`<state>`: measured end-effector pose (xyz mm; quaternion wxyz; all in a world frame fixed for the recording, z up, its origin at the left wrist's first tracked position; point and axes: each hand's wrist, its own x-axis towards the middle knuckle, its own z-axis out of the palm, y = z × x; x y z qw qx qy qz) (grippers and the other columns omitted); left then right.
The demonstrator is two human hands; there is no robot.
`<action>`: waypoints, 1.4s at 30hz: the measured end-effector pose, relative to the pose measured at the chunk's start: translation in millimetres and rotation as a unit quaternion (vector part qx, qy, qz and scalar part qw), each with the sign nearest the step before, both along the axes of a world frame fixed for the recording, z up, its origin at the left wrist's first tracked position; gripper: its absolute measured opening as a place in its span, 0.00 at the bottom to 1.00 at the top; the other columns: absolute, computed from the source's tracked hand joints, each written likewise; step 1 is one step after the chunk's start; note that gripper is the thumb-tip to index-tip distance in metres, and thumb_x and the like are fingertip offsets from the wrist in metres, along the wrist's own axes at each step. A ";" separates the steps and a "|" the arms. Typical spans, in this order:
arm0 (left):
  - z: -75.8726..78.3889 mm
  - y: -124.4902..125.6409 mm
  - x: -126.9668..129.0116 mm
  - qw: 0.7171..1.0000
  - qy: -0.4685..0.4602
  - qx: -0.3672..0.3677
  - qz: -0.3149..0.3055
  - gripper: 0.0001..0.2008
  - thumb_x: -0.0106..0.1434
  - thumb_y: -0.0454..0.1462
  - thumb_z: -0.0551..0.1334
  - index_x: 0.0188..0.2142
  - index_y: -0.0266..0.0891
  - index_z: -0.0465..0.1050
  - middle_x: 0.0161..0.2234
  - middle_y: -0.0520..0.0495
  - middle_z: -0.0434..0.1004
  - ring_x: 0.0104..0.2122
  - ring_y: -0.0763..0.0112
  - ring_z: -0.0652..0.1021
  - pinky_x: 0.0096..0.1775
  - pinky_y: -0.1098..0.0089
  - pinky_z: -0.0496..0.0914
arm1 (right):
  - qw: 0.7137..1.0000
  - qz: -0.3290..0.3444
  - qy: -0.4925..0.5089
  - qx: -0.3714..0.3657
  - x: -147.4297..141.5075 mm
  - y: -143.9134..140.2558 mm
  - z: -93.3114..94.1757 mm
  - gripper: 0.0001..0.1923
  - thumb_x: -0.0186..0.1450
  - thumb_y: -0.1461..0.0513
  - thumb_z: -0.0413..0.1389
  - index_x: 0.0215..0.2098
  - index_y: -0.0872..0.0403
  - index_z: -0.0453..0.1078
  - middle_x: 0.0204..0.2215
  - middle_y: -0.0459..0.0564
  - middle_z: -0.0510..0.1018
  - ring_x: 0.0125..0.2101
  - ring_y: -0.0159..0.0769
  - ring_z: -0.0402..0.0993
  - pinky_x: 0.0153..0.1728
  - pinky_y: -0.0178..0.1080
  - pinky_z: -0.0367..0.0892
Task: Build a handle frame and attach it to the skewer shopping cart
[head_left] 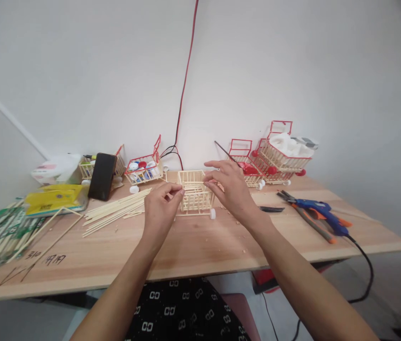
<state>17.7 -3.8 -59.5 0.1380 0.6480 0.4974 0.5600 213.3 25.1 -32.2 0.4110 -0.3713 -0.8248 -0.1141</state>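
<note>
Both hands are meeting at a small pale wooden stick cart frame [195,195] standing on the light wooden surface [200,246], with a white cap wheel [213,214] at its near right corner. The left hand [160,208] is pinching its fingertips at the frame's left upper edge; the right hand [232,188] is grasping the right top rail with curled fingers. A loose bundle of pale sticks [115,210] is lying to the left, and a blue glue gun [323,214] is resting well apart on the right
</note>
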 end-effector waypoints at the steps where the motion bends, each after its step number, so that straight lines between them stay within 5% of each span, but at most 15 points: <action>1: 0.5 -0.6 0.2 1.000 0.010 0.005 0.006 0.05 0.58 0.36 0.62 0.31 0.38 0.78 0.33 0.47 0.79 0.33 0.67 0.76 0.34 0.68 0.68 | 1.000 0.001 0.002 0.000 -0.1 0.1 0.0 0.04 0.65 0.63 0.56 0.34 0.50 0.73 0.50 0.51 0.74 0.51 0.44 0.65 0.54 0.50 0.59; 26: 8.3 -2.9 1.9 0.990 0.127 0.045 0.037 0.04 0.58 0.31 0.60 0.29 0.38 0.74 0.31 0.47 0.78 0.35 0.64 0.74 0.35 0.66 0.66 | 1.000 -0.011 -0.005 -0.012 -1.9 -0.8 0.9 0.03 0.65 0.62 0.56 0.35 0.50 0.73 0.50 0.49 0.74 0.52 0.45 0.64 0.52 0.50 0.59; 42: 8.2 -3.5 1.6 0.990 0.124 0.043 0.042 0.04 0.58 0.32 0.61 0.29 0.40 0.74 0.32 0.47 0.79 0.36 0.63 0.74 0.36 0.65 0.66 | 0.999 -0.018 -0.004 -0.036 -3.4 -3.0 2.4 0.04 0.65 0.62 0.56 0.34 0.50 0.72 0.51 0.50 0.74 0.53 0.46 0.63 0.51 0.52 0.60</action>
